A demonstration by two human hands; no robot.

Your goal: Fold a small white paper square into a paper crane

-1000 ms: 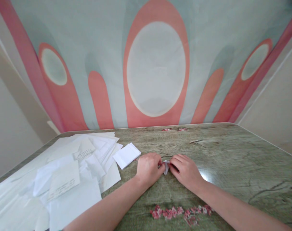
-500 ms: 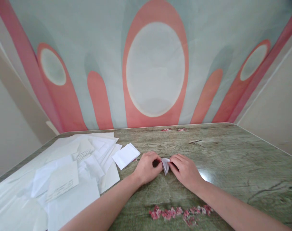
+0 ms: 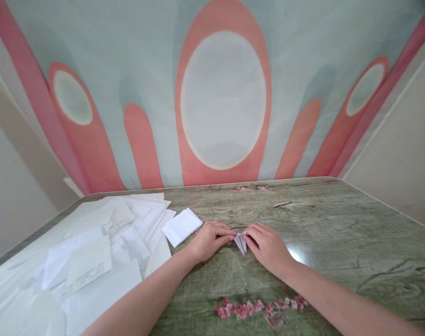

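Two bare hands meet over one small folded paper [image 3: 239, 243], my reference point, which sits on the wood-grain table [image 3: 338, 224] with its tapered end toward the wearer. At its right edge I record the right hand [image 3: 268, 245] nearly closed, thumb and forefinger pinching the paper. At its left corner the left hand [image 3: 208, 240] lies flatter, fingers extended and thumb close under them; the fingertips reach the corner, but from my remote feed I cannot tell whether they grip it.

Left of the folded paper, just past the left hand, I find a neat stack of white slips [image 3: 181, 227]. Farther left spreads a loose paper pile [image 3: 117, 284]. Two of its sheets, a nearer sheet [image 3: 88, 263] and a farther sheet [image 3: 121, 217], carry dark lines of writing along one edge, too small and blurred for me to read. Nearer the wearer than the folded paper, I note a printed pink flower pattern [image 3: 245, 309] on the tabletop.
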